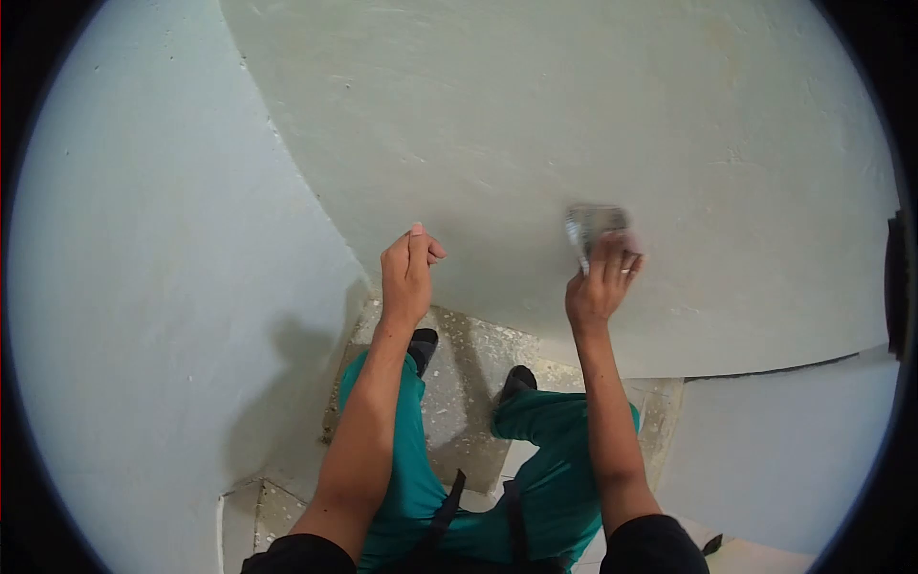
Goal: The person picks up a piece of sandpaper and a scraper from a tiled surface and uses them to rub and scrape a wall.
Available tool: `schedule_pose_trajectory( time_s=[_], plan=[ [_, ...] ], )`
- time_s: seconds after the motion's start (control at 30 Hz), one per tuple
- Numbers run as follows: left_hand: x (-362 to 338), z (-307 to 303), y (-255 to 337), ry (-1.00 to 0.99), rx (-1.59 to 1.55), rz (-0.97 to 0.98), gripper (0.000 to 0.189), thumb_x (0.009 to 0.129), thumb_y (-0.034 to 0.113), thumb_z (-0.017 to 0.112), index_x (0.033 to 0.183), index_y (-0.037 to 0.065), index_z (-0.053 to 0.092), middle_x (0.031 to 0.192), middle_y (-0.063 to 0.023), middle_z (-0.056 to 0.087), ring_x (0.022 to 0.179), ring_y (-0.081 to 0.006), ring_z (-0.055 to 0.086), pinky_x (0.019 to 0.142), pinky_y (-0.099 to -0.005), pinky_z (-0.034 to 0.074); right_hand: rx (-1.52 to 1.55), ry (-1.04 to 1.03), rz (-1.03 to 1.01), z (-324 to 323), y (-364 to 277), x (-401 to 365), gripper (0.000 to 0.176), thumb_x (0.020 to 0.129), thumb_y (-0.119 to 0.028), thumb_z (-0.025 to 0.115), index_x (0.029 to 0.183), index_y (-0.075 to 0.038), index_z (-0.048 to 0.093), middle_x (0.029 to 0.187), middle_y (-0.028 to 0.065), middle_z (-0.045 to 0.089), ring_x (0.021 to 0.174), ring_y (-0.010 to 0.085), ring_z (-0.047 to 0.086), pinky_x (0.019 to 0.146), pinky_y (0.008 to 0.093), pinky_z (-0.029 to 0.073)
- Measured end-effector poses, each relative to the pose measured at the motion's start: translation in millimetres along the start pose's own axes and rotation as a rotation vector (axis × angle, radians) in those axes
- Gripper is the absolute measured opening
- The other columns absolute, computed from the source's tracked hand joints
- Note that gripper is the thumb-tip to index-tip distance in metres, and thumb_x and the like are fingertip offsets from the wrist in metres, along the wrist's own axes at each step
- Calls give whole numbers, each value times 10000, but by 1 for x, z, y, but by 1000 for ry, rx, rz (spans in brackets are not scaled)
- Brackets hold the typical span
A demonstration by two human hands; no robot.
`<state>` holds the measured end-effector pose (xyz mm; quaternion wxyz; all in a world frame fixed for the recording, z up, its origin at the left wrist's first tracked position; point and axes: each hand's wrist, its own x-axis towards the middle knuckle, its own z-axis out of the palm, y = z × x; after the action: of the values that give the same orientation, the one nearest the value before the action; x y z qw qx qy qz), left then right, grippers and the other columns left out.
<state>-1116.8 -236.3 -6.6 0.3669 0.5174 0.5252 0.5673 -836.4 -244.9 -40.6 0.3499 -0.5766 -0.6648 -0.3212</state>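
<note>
My right hand [601,277] lies with its fingers over a flat grey piece that looks like a folded sheet of sandpaper [595,222], held against the pale wall [497,124]. The sheet and fingertips are smeared by motion. To the left, my left hand [409,273] is closed in a loose fist close to the same wall, thumb pointing up, with nothing showing in it. Faint scratches and small rough marks run over the wall's surface around both hands.
A second, bluish wall [163,239] meets this one at a corner on the left. Below, my feet stand on a speckled stone step [459,421]. The wall's lower edge has a dark gap [775,371] at right. A dark object [896,287] sits at the far right edge.
</note>
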Motion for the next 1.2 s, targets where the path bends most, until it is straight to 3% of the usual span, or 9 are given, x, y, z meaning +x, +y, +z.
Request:
schedule_pose_trajectory(
  time_s=[0.1, 0.2, 0.3, 0.4, 0.5, 0.6, 0.7, 1.0, 1.2],
  plan=[
    [-2, 11, 5, -3, -45, 25, 576, 1080, 347, 378, 729, -40, 621, 671, -95, 622, 650, -171, 546, 634, -333, 447, 174, 122, 75, 9, -9, -5, 643, 910, -17, 506, 1539, -45, 379, 1622, 212, 286, 1529, 421, 160, 1227, 599, 52],
    [-5, 21, 8, -3, -91, 34, 569, 1079, 336, 377, 723, -34, 622, 659, -86, 617, 631, -148, 533, 597, -310, 430, 136, -123, 156, 51, -56, -70, 617, 992, -77, 464, 1565, 19, 258, 1650, 217, 201, 1541, 406, 113, 1225, 597, 39],
    [-7, 22, 6, -8, -79, 50, 568, 1080, 331, 374, 716, -28, 620, 651, -76, 610, 618, -129, 521, 571, -293, 417, 346, -38, 541, 76, -104, -108, 684, 993, -128, 489, 1573, 50, 172, 1639, 256, 184, 1535, 418, 106, 1225, 591, 85],
    [-11, 22, 3, 7, -64, 5, 572, 1082, 332, 368, 713, -27, 619, 654, -70, 607, 609, -121, 515, 562, -290, 415, 617, 198, 1103, 58, -146, -72, 655, 1089, -277, 327, 1570, 78, 60, 1651, 282, 47, 1538, 424, 16, 1231, 556, 83],
    [-10, 26, 3, -5, -68, -23, 579, 1083, 337, 361, 716, -27, 620, 661, -69, 609, 604, -120, 513, 561, -289, 420, 646, 361, 1318, 31, -137, -29, 646, 1111, -348, 202, 1587, 25, -23, 1662, 241, -77, 1541, 399, -54, 1242, 506, 51],
    [-9, 31, 2, -32, -59, -12, 579, 1085, 340, 361, 719, -27, 620, 663, -70, 611, 605, -121, 515, 563, -286, 427, 412, 257, 914, 14, -110, -20, 638, 1111, -331, 212, 1587, 24, -21, 1652, 261, -102, 1536, 415, -73, 1241, 513, 55],
    [-8, 40, 2, -60, -61, 3, 580, 1086, 343, 363, 719, -27, 617, 660, -69, 609, 601, -123, 513, 562, -283, 428, 422, 304, 767, 6, -90, -12, 655, 1097, -292, 275, 1583, 38, -15, 1640, 297, -96, 1521, 470, -80, 1228, 550, 44],
    [-47, 69, 43, -214, 67, 387, 496, 1065, 214, 378, 690, -34, 586, 631, -84, 571, 558, -135, 495, 535, -293, 407, 214, 227, 485, 31, -48, -32, 683, 1081, -307, 351, 1583, 50, 55, 1641, 308, 18, 1527, 472, 15, 1222, 585, 36],
    [-58, 99, 44, -369, 65, 442, 500, 1068, 194, 363, 678, -32, 578, 620, -87, 562, 553, -130, 493, 531, -282, 403, 306, 353, 654, 53, -46, -36, 698, 1089, -375, 283, 1588, 30, 11, 1646, 293, -58, 1532, 452, -54, 1222, 575, -3]
  ],
)
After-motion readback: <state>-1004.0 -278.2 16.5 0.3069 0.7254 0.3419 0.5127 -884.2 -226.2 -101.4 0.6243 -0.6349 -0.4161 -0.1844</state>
